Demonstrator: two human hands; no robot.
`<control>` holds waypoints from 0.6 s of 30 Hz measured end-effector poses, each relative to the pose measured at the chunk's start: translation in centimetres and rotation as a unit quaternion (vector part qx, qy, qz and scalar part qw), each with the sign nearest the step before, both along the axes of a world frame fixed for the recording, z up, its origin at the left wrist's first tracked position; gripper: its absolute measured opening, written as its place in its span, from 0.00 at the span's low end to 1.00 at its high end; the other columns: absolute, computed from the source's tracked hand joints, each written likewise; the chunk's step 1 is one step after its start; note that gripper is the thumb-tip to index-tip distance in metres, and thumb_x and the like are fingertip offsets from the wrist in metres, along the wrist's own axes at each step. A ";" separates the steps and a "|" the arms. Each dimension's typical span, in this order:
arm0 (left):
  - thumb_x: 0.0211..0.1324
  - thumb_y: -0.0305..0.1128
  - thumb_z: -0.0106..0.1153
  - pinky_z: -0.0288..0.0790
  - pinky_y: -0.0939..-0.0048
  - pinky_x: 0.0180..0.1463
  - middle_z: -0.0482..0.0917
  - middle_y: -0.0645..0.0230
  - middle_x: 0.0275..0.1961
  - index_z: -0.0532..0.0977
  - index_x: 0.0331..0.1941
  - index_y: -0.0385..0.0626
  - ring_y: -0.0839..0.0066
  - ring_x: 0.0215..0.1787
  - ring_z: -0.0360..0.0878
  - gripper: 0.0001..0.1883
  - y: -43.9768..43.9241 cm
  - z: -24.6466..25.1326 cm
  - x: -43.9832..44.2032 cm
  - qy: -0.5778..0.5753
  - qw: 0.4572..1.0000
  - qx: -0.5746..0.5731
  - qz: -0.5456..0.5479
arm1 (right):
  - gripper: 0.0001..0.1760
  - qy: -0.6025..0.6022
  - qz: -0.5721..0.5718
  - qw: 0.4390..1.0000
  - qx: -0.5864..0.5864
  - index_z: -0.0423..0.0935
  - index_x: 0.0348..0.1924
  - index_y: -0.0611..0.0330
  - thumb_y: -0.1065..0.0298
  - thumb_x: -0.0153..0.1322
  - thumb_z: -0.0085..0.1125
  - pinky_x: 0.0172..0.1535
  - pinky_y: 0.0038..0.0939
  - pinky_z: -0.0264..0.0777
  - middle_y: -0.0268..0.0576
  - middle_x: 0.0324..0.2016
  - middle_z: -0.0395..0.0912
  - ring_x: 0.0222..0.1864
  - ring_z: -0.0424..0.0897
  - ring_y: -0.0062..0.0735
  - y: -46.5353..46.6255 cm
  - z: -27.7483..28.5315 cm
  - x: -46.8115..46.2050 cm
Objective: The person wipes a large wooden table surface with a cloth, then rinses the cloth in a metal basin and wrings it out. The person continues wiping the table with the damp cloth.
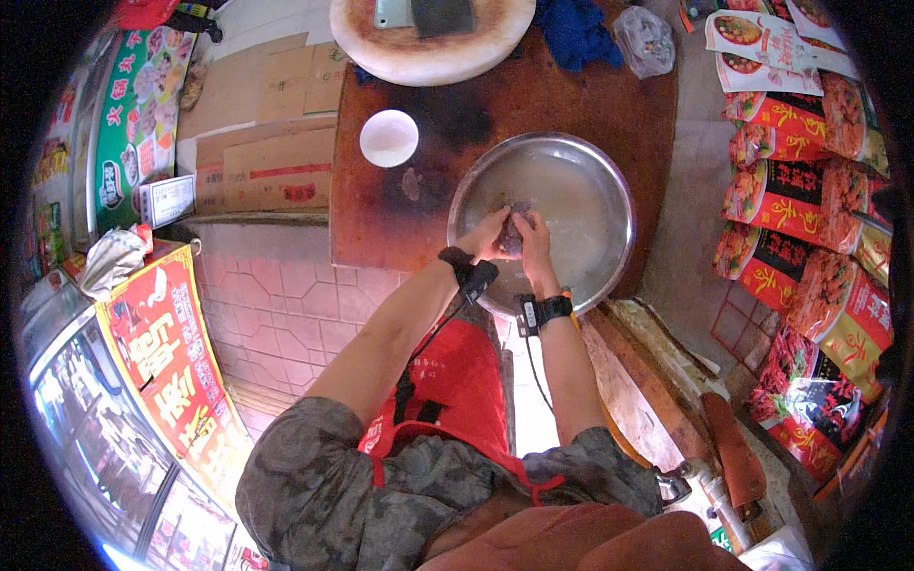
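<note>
A wide metal basin (571,278) holding cloudy water stands on a reddish-brown table (435,228). Over its left part, my left hand (487,235) and my right hand (532,239) grip a dark purplish lump (511,232) between them, one hand on each side. The lump's kind cannot be told. Both wrists wear black straps with small devices and cables. To the upper left of the basin sits a white bowl (389,138) with a little pale content.
A round chopping block (428,64) bearing a cleaver (443,16) stands at the far edge. Beside it lie a blue cloth (580,36) and a plastic bag (645,41). Cardboard (278,171) is at left; red food packets (792,185) are at right.
</note>
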State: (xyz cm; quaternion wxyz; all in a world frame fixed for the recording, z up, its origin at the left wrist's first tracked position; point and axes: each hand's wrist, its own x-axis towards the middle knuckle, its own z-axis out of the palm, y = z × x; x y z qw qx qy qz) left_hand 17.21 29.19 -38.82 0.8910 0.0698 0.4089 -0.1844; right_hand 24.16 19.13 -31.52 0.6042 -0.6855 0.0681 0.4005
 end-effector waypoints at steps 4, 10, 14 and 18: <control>0.74 0.48 0.46 0.70 0.51 0.65 0.80 0.61 0.56 0.74 0.56 0.50 0.60 0.62 0.76 0.19 -1.0 -4.0 0.1 -0.134 0.984 0.112 0.030 | 0.18 -0.149 0.088 0.984 -0.033 0.79 0.45 0.65 0.55 0.80 0.53 0.41 0.33 0.72 0.41 0.34 0.80 0.37 0.77 0.27 1.0 1.5 -1.5; 0.70 0.34 0.50 0.74 0.56 0.61 0.81 0.61 0.48 0.76 0.51 0.44 0.63 0.56 0.78 0.12 -1.1 -0.3 1.0 -0.084 0.990 0.079 0.076 | 0.17 -0.361 0.184 0.871 -0.278 0.75 0.45 0.63 0.58 0.81 0.45 0.45 0.53 0.71 0.61 0.35 0.79 0.41 0.78 0.66 0.1 -1.7 -0.5; 0.68 0.28 0.50 0.75 0.57 0.58 0.81 0.61 0.47 0.75 0.51 0.41 0.64 0.54 0.79 0.11 -0.1 3.9 1.8 -0.101 0.987 0.092 0.079 | 0.18 -0.361 0.182 0.880 -0.249 0.74 0.49 0.64 0.57 0.81 0.46 0.52 0.54 0.69 0.61 0.44 0.77 0.48 0.76 0.63 -2.5 -3.7 2.5; 0.71 0.31 0.48 0.76 0.49 0.58 0.79 0.62 0.55 0.72 0.60 0.46 0.63 0.56 0.79 0.16 0.8 5.8 1.0 -0.028 0.987 0.148 0.051 | 0.20 -0.369 0.069 0.845 -0.381 0.72 0.58 0.63 0.59 0.79 0.51 0.59 0.49 0.70 0.58 0.55 0.76 0.56 0.75 0.55 -2.4 -4.7 2.9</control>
